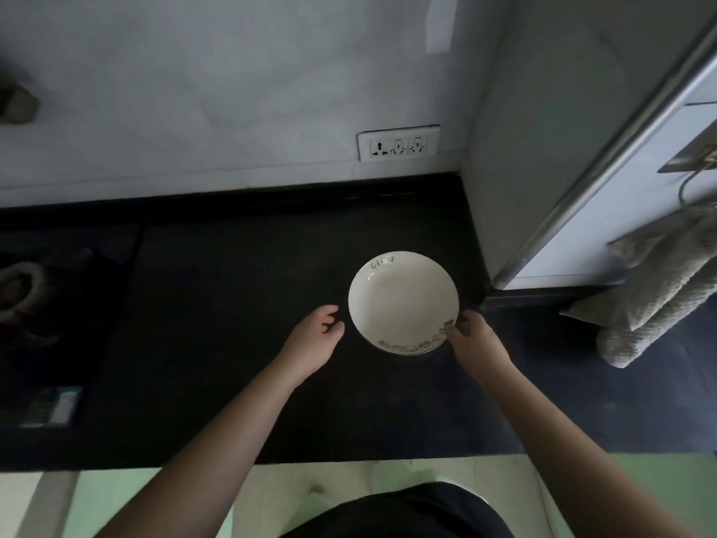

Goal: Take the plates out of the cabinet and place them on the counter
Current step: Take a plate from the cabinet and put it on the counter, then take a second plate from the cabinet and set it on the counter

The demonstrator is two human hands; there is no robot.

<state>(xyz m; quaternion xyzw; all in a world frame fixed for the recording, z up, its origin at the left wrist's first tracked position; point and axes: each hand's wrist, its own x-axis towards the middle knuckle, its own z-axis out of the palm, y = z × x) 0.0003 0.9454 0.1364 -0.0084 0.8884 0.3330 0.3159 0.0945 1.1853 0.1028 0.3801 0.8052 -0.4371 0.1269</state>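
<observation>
A white plate (402,300) with the word "Life" on its far rim and a small pattern on its near rim rests on the black counter (232,304), close to the right corner. My right hand (475,341) pinches the plate's near right rim with thumb and fingers. My left hand (314,337) hovers just left of the plate, fingers loosely curled and apart, a small gap between them and the rim. A second rim seems to show under the plate's near edge.
A tall pale cabinet (543,149) stands at the counter's right end, its side right next to the plate. A grey towel (659,289) hangs further right. A wall socket (399,143) sits behind. A stove burner (17,285) lies at far left.
</observation>
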